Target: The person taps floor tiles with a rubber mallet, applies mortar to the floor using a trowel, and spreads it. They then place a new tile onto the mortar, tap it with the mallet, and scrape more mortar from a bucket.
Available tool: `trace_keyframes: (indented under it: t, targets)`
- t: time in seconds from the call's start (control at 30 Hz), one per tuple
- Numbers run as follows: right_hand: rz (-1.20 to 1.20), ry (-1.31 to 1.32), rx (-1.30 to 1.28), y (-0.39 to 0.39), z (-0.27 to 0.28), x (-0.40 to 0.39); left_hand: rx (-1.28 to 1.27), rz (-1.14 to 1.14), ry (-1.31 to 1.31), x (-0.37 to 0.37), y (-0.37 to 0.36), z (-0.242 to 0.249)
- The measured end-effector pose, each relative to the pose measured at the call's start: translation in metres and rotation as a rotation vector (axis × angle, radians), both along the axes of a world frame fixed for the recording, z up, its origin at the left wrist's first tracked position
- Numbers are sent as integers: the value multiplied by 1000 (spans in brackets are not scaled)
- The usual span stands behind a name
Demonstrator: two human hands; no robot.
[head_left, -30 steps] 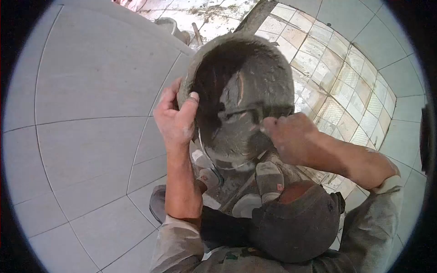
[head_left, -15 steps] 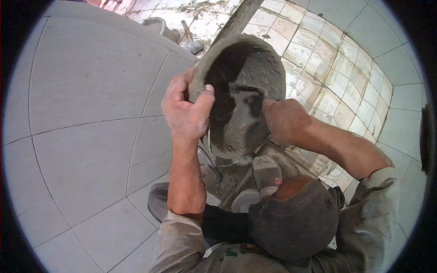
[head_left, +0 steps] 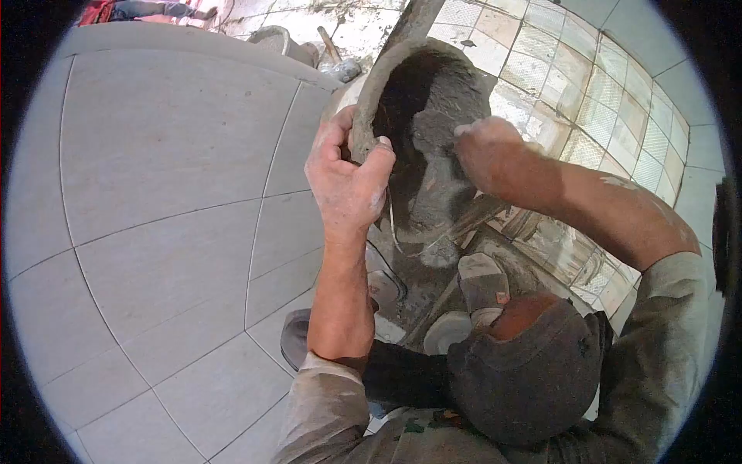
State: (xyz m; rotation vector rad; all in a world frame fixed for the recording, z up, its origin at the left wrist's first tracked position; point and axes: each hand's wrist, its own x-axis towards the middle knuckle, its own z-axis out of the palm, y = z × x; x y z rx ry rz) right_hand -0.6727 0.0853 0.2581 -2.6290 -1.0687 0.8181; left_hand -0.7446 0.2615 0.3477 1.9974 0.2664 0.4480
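Note:
A mortar-crusted bucket [head_left: 367, 97] is tilted with its mouth toward me, and wet grey mortar [head_left: 444, 193] coats its inside. My left hand [head_left: 352, 170] grips its left rim, thumb inside and fingers around the outer wall. At the right side of the mouth, my right hand [head_left: 498, 158] is closed in a fist on a trowel; its mortar-covered blade [head_left: 437, 127] lies inside the bucket and its handle is hidden by my fingers. A thin wire handle [head_left: 393, 220] hangs below the bucket's left side.
Large grey tiles [head_left: 162, 139] cover the surface at left. Patterned floor tiles [head_left: 564, 69] lie at right. Behind the bucket are another bucket [head_left: 270, 39] and a hammer-like tool [head_left: 330, 45]. My trouser leg [head_left: 525, 379] and shoe [head_left: 481, 278] are below. A person's leg [head_left: 154, 9] shows far back.
The bucket and both hands sit slightly farther right and higher in view. My right hand has risen along the bucket's mouth, with the mortar-covered blade higher inside. My left hand keeps its rim grip.

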Motion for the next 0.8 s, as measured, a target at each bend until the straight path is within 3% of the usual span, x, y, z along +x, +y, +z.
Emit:
trace_keyframes:
  t: [0.03,0.07,0.13,0.17,0.23,0.27,0.33,0.47,0.53,0.63,0.73,0.8]
  targets:
    - [-174,53,25,1,-4,-1,-12,31,1,1,-1,-2]
    - [-173,51,17,-6,-6,-2,-20,31,0,3,-3,0]
    - [21,-151,90,-17,10,-8,89,-63,-20,3,-7,5]
    - [26,-139,94,-20,4,-8,92,-58,-8,-2,-7,5]
    - [329,-89,152,-26,-3,0,-21,-70,41,-7,-7,7]
    - [328,-83,160,-25,-8,-3,-15,-70,48,-10,-6,7]
    - [388,112,-26,-20,-2,-9,24,-149,47,-16,-3,6]
    - [317,257,8,-15,-7,-35,-253,-114,113,-25,-13,21]
    - [284,335,261,-11,-24,-48,-337,-83,73,-28,-16,25]
    - [206,376,432,6,-19,-61,-396,-77,15,-33,-7,28]
    - [240,567,393,22,-10,-62,-241,-48,9,-46,6,34]
    - [234,610,458,28,16,-65,-286,39,-17,-56,8,38]
